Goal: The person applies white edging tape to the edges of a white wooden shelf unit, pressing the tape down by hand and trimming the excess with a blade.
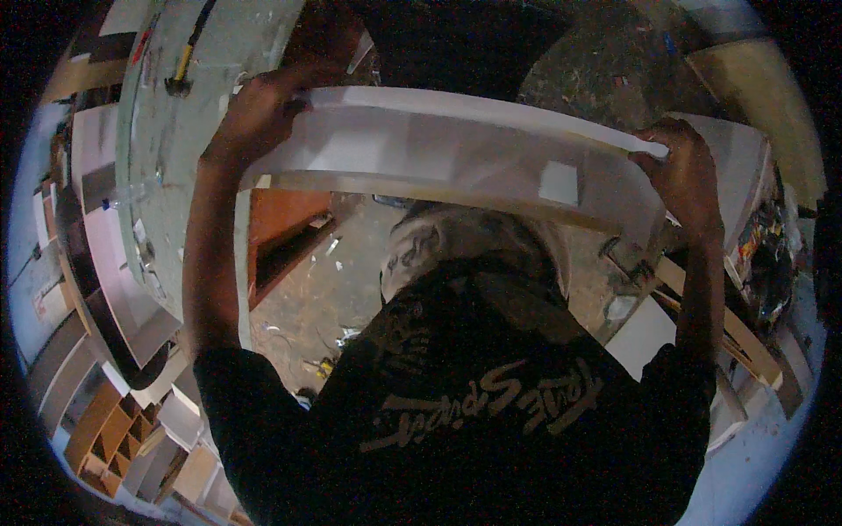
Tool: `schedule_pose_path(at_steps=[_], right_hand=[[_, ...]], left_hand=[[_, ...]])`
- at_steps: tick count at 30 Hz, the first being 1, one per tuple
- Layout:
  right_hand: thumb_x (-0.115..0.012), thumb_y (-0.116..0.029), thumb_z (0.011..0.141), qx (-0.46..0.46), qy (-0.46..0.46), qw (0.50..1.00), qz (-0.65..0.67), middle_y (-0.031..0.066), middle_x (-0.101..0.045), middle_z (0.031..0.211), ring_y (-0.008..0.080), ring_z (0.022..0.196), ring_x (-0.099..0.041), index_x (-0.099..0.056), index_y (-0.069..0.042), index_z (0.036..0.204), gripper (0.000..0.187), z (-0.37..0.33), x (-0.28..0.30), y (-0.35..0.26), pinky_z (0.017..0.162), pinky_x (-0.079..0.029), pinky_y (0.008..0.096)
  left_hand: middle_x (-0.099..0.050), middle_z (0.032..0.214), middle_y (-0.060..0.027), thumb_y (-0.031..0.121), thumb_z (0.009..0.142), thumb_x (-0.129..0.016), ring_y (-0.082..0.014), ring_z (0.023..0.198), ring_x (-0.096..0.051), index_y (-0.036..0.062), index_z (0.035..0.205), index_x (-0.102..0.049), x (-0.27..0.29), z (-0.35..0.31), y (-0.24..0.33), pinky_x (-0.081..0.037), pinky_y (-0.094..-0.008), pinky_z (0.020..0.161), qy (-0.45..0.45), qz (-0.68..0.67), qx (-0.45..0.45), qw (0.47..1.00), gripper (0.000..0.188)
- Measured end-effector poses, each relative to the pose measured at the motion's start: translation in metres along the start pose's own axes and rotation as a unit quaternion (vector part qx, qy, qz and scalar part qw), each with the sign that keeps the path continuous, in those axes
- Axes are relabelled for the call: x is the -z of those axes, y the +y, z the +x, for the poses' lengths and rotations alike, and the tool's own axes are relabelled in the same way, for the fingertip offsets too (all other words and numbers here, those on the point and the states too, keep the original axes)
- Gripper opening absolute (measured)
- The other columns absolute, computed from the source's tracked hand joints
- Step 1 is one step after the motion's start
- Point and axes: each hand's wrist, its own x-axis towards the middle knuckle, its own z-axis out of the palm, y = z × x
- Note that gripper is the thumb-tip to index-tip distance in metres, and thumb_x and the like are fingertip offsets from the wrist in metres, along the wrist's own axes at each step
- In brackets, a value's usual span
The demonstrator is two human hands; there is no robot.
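Note:
A long white panel [438,149] stretches crosswise in front of my body, off the floor. Its far edge shows a pale narrow face, and a lighter rectangular patch lies toward its right part. My left hand [259,110] is closed around the panel's left end, above the edge of a pale green table. At the opposite end, my right hand [684,162] grips the far corner, with the fingers wrapped over the edge.
A hammer with a yellow and black handle [185,60] lies on the green table [158,202]. An orange-brown wooden piece [285,232] stands under the panel. Dark clothing of another person [456,53] shows beyond. Wooden boards [719,324] lie at right, and a wooden compartment unit [110,438] stands lower left.

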Motion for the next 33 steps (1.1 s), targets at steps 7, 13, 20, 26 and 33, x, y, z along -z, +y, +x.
schedule_pose_path(at_steps=[7,13,20,26,33], right_hand=[[-0.080,-0.005,0.070,-0.011,0.001,0.998,0.065,0.0164,-0.068,0.095,0.0346,0.092,-0.065,-0.071,-0.003,0.091,0.023,0.001,0.002,0.006,0.083,-0.051,0.0383],[-0.081,-0.006,0.069,-0.027,-0.037,0.999,0.023,0.0161,-0.066,0.090,0.0349,0.088,-0.064,-0.071,-0.005,0.091,0.024,-0.004,0.010,-0.004,0.080,-0.050,0.0413],[-0.082,-0.005,0.066,-0.053,0.012,0.996,0.068,0.0155,-0.068,0.096,0.0327,0.093,-0.064,-0.070,-0.004,0.092,0.029,-0.005,-0.015,0.011,0.083,-0.051,0.0394],[-0.082,-0.004,0.065,-0.019,0.013,0.999,0.022,0.0149,-0.067,0.095,0.0327,0.093,-0.064,-0.069,-0.004,0.094,0.032,-0.003,-0.008,0.013,0.082,-0.051,0.0395],[-0.083,-0.006,0.067,0.032,0.028,0.999,0.013,0.0141,-0.068,0.095,0.0316,0.088,-0.066,-0.069,-0.003,0.094,0.030,-0.002,-0.016,0.028,0.077,-0.052,0.0387]], left_hand=[[-0.066,0.116,-0.0174,0.003,0.077,-0.072,-0.0339,0.108,-0.063,0.0116,0.123,-0.062,-0.006,0.005,0.021,-0.051,-0.0404,0.092,0.065,-0.017,-0.074,0.995,0.048],[-0.070,0.099,-0.0173,0.000,0.075,-0.074,-0.0297,0.096,-0.068,0.0016,0.107,-0.065,-0.027,0.018,0.003,-0.052,-0.0379,0.083,0.040,-0.168,-0.064,0.983,0.033],[-0.068,0.118,-0.0117,0.001,0.078,-0.072,-0.0269,0.112,-0.063,0.0070,0.118,-0.065,-0.016,0.017,0.013,-0.050,-0.0385,0.098,0.008,-0.148,-0.031,0.989,0.040],[-0.067,0.118,-0.0125,0.007,0.079,-0.076,-0.0293,0.110,-0.064,0.0085,0.124,-0.061,-0.028,0.017,0.002,-0.051,-0.0396,0.096,0.038,-0.165,-0.046,0.984,0.047],[-0.069,0.109,-0.0143,0.001,0.074,-0.077,-0.0261,0.095,-0.070,0.0060,0.123,-0.060,-0.034,0.029,0.018,-0.055,-0.0383,0.085,0.076,-0.175,-0.116,0.975,0.052]])
